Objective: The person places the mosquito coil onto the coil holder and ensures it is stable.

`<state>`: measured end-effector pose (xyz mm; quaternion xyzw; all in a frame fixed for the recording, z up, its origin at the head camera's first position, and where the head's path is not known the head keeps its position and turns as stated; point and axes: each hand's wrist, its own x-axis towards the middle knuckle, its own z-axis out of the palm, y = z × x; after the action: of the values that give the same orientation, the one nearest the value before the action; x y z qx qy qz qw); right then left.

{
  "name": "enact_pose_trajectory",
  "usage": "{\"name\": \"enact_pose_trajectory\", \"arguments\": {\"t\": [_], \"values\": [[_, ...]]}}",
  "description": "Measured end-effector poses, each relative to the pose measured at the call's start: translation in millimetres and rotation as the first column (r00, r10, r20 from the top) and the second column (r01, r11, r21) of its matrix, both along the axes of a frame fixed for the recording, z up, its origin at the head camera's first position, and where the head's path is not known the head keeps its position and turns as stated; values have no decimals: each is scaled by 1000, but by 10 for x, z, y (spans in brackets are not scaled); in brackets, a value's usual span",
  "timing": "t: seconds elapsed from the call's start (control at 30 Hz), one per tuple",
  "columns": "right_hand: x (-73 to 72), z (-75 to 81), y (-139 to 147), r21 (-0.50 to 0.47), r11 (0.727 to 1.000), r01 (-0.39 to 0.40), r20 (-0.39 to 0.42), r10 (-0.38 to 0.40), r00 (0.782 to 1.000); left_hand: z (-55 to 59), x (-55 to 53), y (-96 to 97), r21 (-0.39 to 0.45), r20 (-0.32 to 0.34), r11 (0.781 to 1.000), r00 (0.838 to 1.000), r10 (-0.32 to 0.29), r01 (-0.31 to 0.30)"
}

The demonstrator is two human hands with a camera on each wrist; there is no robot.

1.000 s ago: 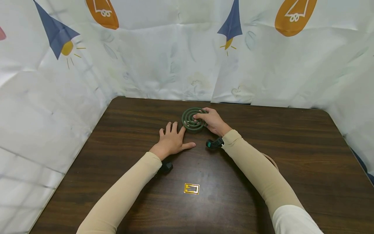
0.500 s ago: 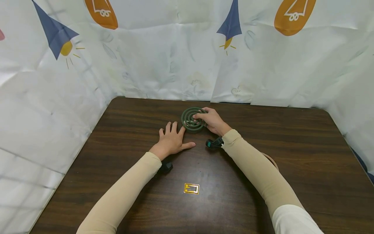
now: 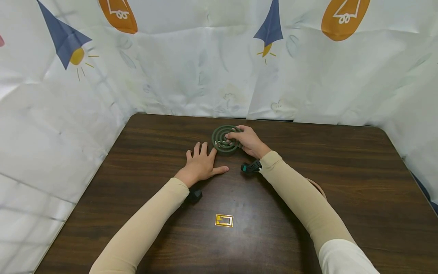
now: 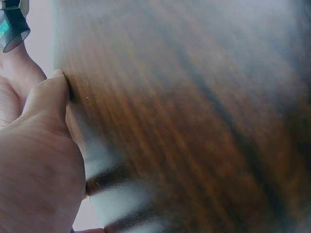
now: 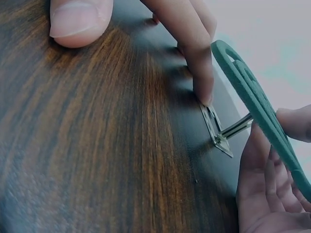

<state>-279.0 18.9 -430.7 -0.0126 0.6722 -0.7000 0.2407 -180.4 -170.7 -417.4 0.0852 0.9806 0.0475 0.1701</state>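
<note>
My right hand [image 3: 251, 143] pinches a green mosquito coil [image 5: 260, 114] near the back of the table, thumb on its upper face and fingers beneath. In the right wrist view, a small metal coil stand [image 5: 237, 127] rests on the table under the coil. Its raised tab reaches up to the coil's underside. Whether the tab passes through the coil is hidden. My left hand [image 3: 200, 166] lies palm down with fingers spread, left of the coil. Its index fingertip [image 5: 204, 92] touches the stand's flat base. The left wrist view shows mostly the left hand's thumb side.
A flat gold-coloured metal plate [image 3: 219, 220] with a cut-out lies on the brown wooden table [image 3: 342, 182], nearer the front. Dark wrist devices [image 3: 251, 167] sit at both wrists. White printed sheeting [image 3: 191, 72] hangs behind and left of the table.
Almost nothing differs. The whole head view shifts very slightly; both hands and the mosquito coil keep their places.
</note>
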Motion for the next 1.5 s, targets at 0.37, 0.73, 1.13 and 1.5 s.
{"name": "enact_pose_trajectory", "arguments": {"t": [0.37,0.73,1.13,1.5], "values": [[-21,1,-20,-10,1000,7,15,-7,1000,5,-1,-14,1,-3,1000,1000,-1,1],[-21,18,-31,12,1000,4,13,-4,1000,22,8,-8,-6,2,1000,1000,-1,1],[-17,17,-26,-3,1000,7,29,-7,1000,-3,-4,1,-9,4,1000,1000,-3,3],[-22,8,-23,-7,1000,10,26,-9,1000,7,-3,7,-6,4,1000,1000,2,-2]]}}
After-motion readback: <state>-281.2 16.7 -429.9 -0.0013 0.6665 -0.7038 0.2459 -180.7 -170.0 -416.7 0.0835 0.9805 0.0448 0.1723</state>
